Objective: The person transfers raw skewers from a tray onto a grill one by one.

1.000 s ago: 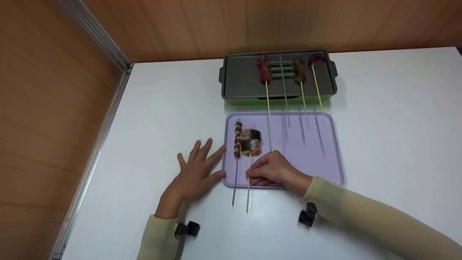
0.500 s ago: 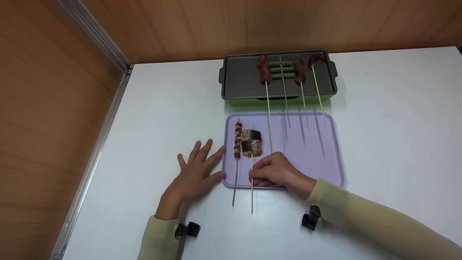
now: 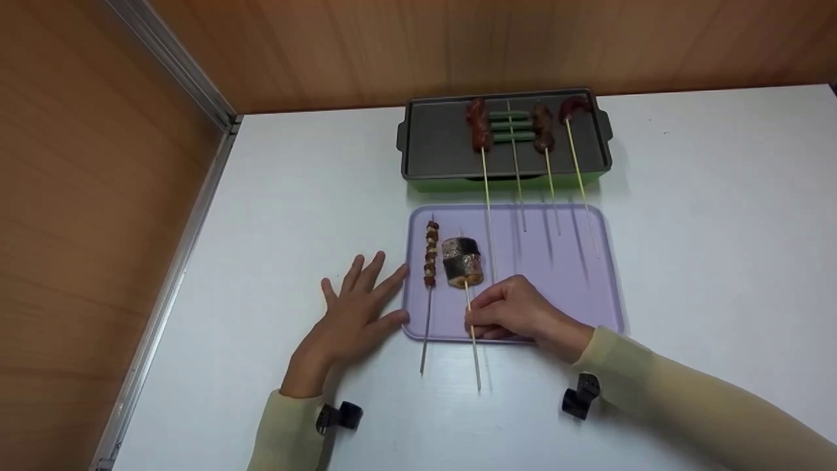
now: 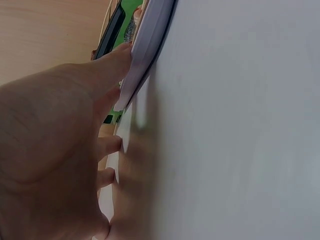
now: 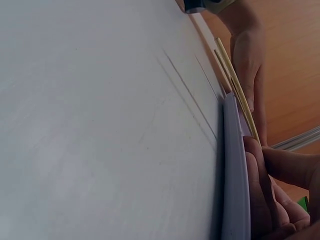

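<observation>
My right hand (image 3: 513, 311) pinches the stick of a skewer with two thick dark-skinned chunks (image 3: 463, 261), over the left half of the purple tray (image 3: 556, 301). In the right wrist view the thumb and fingers meet on that pale stick (image 5: 237, 87). My left hand (image 3: 356, 314) lies spread on the table, its thumb and forefinger touching the tray's left rim. Left of the held skewer, a thin skewer of small brown and white pieces (image 3: 430, 255) lies on the tray, its stick reaching past the front rim.
Behind the tray stands a green grill with a dark plate (image 3: 435, 140). On it are a red meat skewer (image 3: 478, 124), a green vegetable skewer (image 3: 512, 127), a brown meat skewer (image 3: 543, 127) and a dark red curled piece (image 3: 574, 108). Their sticks overhang the tray. A wooden wall (image 3: 327, 52) stands behind.
My right hand has shifted right with the thick-chunk skewer, whose stick now slants with its lower end to the right. A gap to the thin skewer has widened. My left hand stays put.
</observation>
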A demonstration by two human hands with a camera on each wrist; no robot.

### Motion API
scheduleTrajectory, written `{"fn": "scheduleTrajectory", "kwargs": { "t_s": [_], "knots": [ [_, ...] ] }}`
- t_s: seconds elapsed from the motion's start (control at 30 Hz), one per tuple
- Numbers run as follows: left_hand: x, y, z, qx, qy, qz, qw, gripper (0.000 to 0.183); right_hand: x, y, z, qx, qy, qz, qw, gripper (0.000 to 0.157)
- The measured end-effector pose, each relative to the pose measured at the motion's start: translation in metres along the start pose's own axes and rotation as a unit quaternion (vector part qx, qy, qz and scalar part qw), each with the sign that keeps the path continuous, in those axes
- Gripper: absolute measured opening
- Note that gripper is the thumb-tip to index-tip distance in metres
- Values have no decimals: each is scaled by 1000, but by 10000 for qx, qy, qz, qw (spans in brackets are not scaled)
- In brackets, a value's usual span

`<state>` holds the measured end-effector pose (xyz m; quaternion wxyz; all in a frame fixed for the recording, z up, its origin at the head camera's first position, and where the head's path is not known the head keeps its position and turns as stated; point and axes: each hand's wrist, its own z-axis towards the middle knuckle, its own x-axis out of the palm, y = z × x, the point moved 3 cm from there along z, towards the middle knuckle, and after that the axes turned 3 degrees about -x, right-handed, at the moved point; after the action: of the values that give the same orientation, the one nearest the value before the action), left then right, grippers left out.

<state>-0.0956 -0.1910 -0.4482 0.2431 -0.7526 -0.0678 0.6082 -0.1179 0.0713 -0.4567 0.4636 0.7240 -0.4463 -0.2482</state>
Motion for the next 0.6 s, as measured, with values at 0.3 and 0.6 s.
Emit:
{"fn": "scheduleTrajectory", "kwargs": {
  "t_s": [0.3, 0.6],
  "knots": [
    [0, 1, -1, 74, -16, -15, 10000, 64, -9, 1, -12, -29, 251, -27, 9997, 25],
    [0, 0, 0, 53, 8, 16, 10000, 64, -2, 4, -30, -288, 510, -56, 9983, 21]
  ]
}}
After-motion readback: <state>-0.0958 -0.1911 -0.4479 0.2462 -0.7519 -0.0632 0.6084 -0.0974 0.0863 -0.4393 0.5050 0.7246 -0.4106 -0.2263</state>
